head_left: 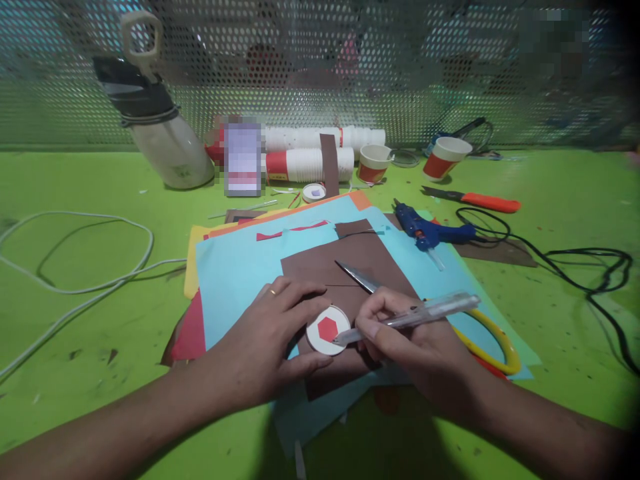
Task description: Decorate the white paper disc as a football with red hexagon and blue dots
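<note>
A small white round disc (313,338) with a red hexagon (328,329) in its middle lies over brown paper (305,267). The thumb and fingers of my left hand (273,333) grip its edge from the left. My right hand (400,327) is closed round a clear pen (440,307), whose tip meets the disc near the hexagon's lower right corner. Under that hand lie scissors, with a metal blade (356,275) pointing up and left and a yellow handle loop (510,350) at the right. Light blue sheets (235,267) spread beneath the brown paper.
A blue glue gun (425,227) and an orange-handled knife (490,202) lie at the right. Behind are stacked paper cups (310,165), two single cups (374,163), a phone (243,160) and a bottle (165,143) before a perforated screen. A white cable (100,291) loops at left.
</note>
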